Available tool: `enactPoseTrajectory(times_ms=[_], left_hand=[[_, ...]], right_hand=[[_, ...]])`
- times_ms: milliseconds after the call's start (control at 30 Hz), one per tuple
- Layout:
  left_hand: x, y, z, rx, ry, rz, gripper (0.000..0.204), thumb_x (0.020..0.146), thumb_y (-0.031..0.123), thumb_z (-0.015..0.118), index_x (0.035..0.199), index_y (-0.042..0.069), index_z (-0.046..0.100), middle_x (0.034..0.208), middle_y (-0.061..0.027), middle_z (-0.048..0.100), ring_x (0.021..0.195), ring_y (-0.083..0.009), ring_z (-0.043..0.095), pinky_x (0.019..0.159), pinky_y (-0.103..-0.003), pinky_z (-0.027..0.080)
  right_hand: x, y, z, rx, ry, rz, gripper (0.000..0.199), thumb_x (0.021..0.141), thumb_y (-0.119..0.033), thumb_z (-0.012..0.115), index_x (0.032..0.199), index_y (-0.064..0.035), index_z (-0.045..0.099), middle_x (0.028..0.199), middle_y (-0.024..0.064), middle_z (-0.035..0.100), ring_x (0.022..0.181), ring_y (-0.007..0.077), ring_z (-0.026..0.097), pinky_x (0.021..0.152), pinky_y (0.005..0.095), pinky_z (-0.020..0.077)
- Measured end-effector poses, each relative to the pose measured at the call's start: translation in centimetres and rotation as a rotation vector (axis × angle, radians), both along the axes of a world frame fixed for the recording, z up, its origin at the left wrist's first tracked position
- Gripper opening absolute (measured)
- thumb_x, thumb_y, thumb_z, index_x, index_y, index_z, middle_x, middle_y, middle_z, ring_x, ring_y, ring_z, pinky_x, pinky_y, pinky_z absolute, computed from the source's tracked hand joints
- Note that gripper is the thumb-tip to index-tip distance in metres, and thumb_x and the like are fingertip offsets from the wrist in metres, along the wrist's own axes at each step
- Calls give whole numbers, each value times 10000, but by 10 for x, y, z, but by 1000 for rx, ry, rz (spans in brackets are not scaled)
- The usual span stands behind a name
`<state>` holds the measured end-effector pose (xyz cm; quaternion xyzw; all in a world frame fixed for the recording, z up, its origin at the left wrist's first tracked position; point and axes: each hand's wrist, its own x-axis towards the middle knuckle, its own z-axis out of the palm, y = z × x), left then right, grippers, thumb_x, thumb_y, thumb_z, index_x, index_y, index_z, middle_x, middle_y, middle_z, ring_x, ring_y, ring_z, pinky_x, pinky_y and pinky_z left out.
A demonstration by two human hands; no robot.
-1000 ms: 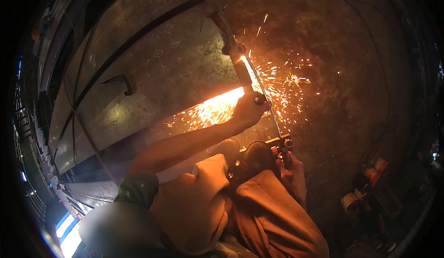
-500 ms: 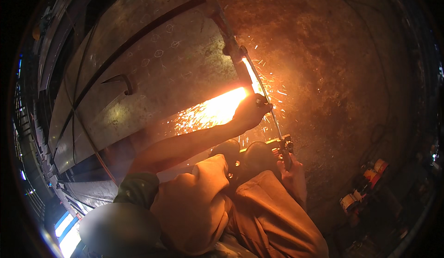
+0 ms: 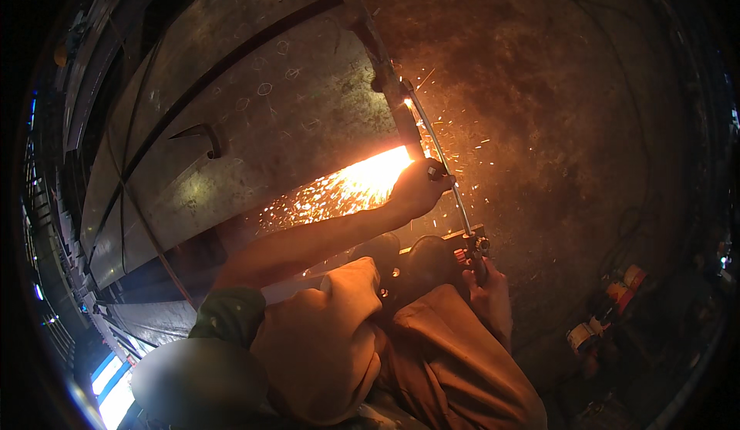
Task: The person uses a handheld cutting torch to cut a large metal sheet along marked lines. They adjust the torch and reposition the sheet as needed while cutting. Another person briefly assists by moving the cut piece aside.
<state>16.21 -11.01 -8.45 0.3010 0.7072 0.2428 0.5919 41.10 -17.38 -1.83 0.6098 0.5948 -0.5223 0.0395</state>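
So the long white-hot streak beside the torch (image 3: 436,141) is pretty much gone, just a small bright spot (image 3: 408,103) near its far end now. Sparks on the right (image 3: 456,138) are way thinner than the big spray a second ago. The floor (image 3: 539,106) over there is dimmer than the orange blaze half a second back, and the bar (image 3: 456,234) by the boots (image 3: 432,257) loses its yellow shine too. Meanwhile the sparks on the left (image 3: 308,205) reach a bit further left. Torch sits slightly further right than a second ago.
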Motion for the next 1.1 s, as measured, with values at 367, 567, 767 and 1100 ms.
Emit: enactPoseTrajectory(times_ms=[367, 567, 767, 1100], left_hand=[[10, -9, -26, 37, 13, -12, 353, 912, 394, 698, 1105, 101, 657, 1049, -77, 654, 982, -232, 629, 879, -393, 496], [10, -11, -39, 85, 60, -72, 337, 912, 399, 697, 1092, 117, 661, 1060, -65, 653, 998, -224, 627, 888, -392, 494], [9, -11, -18, 80, 58, -78, 328, 912, 399, 692, 1085, 122, 660, 1045, -62, 654, 994, -219, 630, 882, -392, 491], [13, -24, -59, 211, -155, 39, 337, 915, 398, 689, 1088, 111, 657, 1040, -71, 647, 980, -227, 628, 879, -401, 495]], right_hand=[[3, -1, 0, 32, -104, 64, 236, 947, -211, 617, 1098, -35, 574, 867, 252, 656, 869, 495, 639, 711, 519, 488], [-2, 1, 6, 52, -115, 112, 214, 961, -205, 609, 1122, -66, 589, 914, 227, 677, 873, 450, 671, 722, 503, 509], [7, -3, 0, 78, -128, 140, 221, 963, -199, 613, 1154, -89, 604, 923, 207, 687, 884, 418, 683, 725, 483, 515], [7, -3, 2, 54, -118, 122, 220, 949, -172, 630, 1139, -62, 615, 996, 214, 708, 977, 428, 683, 768, 475, 522]])
